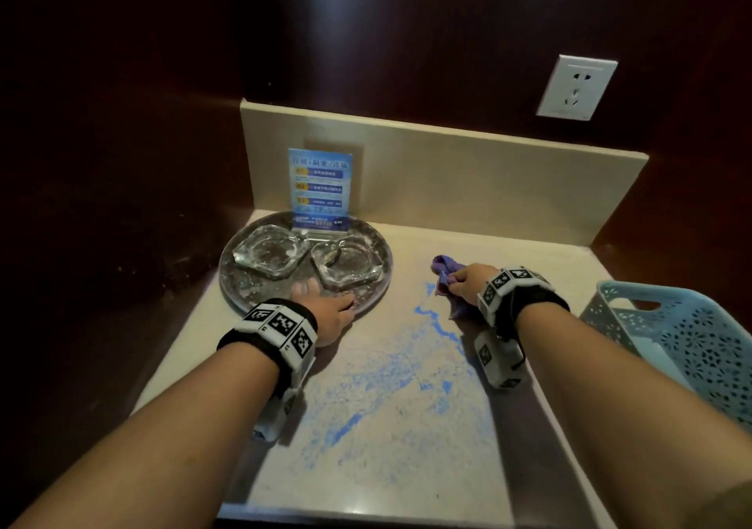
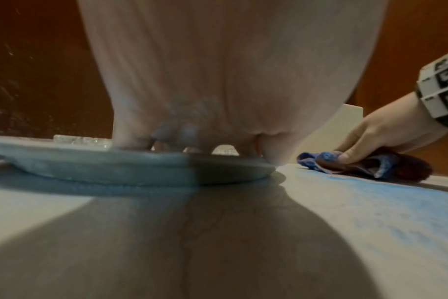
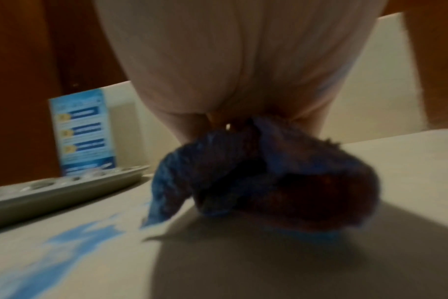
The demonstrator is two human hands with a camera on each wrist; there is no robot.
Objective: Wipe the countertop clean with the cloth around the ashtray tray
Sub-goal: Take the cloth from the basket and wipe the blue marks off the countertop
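While your left hand point(image 1: 325, 312) rested on the near rim of the round tray point(image 1: 368, 296), its fingers point(image 1: 303, 286) lay fairly straight and slightly apart across the tray's face, holding nothing. Just beyond those fingers stood two glass ashtrays point(image 1: 270, 253), and behind them a blue sign card point(image 1: 320, 186) stood upright. Your right hand point(image 1: 468, 282) gripped the bunched blue cloth point(image 1: 445, 266), fingers point(image 2: 351, 154) curled round it and pressing it against the beige surface point(image 1: 407, 426). The cloth sat to the right of the tray, apart from it. Blue smears point(image 1: 439, 325) lay on the surface between your two hands and nearer to you. To the right of your right hand stood a pale blue perforated basket point(image 1: 691, 337); a white wall socket point(image 1: 576, 86) sat above it.
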